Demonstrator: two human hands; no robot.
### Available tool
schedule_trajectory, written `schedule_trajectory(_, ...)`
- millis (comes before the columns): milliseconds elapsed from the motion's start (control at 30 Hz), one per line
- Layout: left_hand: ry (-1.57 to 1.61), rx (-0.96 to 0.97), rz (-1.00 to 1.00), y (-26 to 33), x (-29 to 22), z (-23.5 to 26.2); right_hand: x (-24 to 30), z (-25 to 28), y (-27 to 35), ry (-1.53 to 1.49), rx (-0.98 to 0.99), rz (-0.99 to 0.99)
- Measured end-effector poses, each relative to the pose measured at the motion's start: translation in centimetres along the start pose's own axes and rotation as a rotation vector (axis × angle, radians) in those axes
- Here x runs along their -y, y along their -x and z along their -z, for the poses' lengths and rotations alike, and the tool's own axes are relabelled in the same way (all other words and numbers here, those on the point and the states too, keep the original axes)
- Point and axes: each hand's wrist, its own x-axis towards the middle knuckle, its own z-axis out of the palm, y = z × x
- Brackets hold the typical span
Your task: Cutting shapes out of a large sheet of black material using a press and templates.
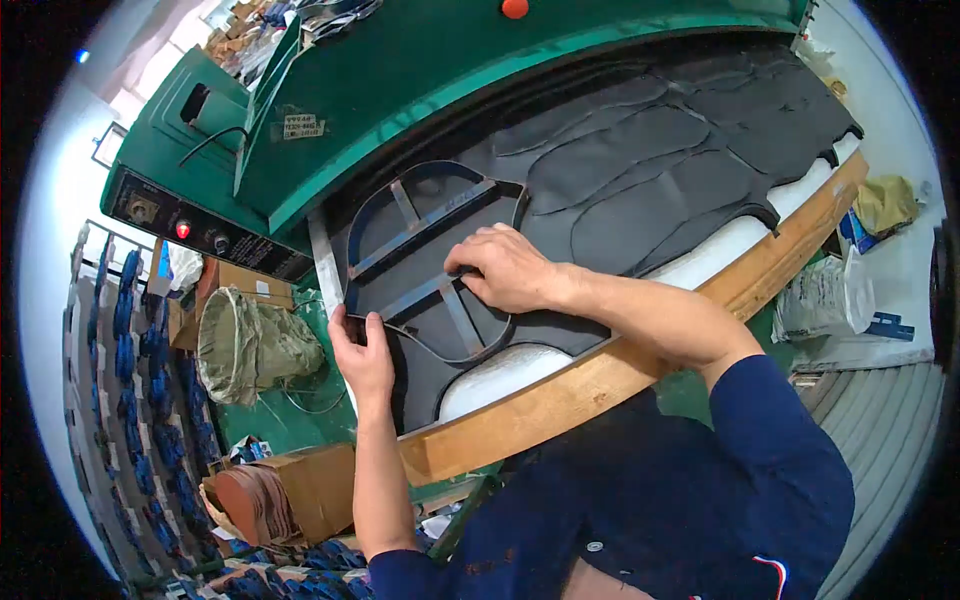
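A steel cutting die (413, 240), shaped like a rounded outline with dark thin walls and flat crossbars, lies on a black sheet (640, 190). My right hand (508, 270) reaches across from the right, its fingers curled on the inner end of the lower crossbar. At the die's lower left corner is my left hand (362, 358), thumb and fingertips closed about the rim. Curved cut lines mark the sheet to the right of the die. Along the sheet's near side are scalloped cut-outs, with a white board (510, 380) showing through.
Over the bed's far side stands a green press (400, 90), with a control panel (200, 230) at left. A wooden edge (590, 395) borders the near side. At left are a fabric-lined bin (250, 340), a cardboard box (315, 490) and racked dies (125, 330); a white bucket (825, 298) stands right.
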Motion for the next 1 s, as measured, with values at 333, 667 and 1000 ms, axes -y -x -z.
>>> schedule_trajectory(333, 0.029, -0.138, -0.063, 0.5, 0.3, -0.9, 1.5, 1.0, -1.5, 0.148, 0.235, -0.09)
schedule_trajectory(667, -0.083, 0.04, -0.521, -1.1, -5.0, 5.1, 0.7, 7.0, -2.9, 0.159, 0.415, 0.145)
schedule_trajectory(1000, -0.662, 0.933, -1.517, 2.9, -17.7, 5.9, 8.2, 15.6, -1.9, 0.254, 0.499, 0.981)
